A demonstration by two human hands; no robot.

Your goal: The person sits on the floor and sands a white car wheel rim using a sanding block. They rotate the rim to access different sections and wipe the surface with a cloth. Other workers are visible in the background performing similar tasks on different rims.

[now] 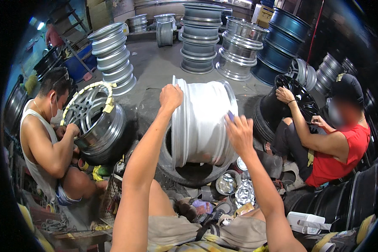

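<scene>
At the far left of the frame, a co-worker in a white sleeveless top (40, 168) bends over a wheel edged with yellow tape (106, 128); that person's fingers are partly lost against its near side. Behind them, the dark wheels along the edge are cut off by the black fisheye border. In the upper left stands a leaning stack of silver wheels (113, 59).

At the centre, a bare silver wheel (205, 122) lies on its side on a dark tyre (187, 177), whose far part the wheel hides. The person's left hand (171, 97) is clenched over the wheel's upper left lip; its fingertips are out of sight. The right hand (240, 133), at the wheel's right side, pinches a small purple piece (230, 116), mostly covered by the fingers; whether it touches the metal is hard to tell.

Below the wheel, right of centre, sit an open can (227, 184) with unclear contents and a crinkled silvery object (244, 194); the clutter between the knees is too jumbled to sort out.

To the right, a co-worker in a red top (342, 153) has one hand on a black wheel (277, 103), its lower part shadowed. A white container (307, 221) lies at lower right, its markings too small to read.
</scene>
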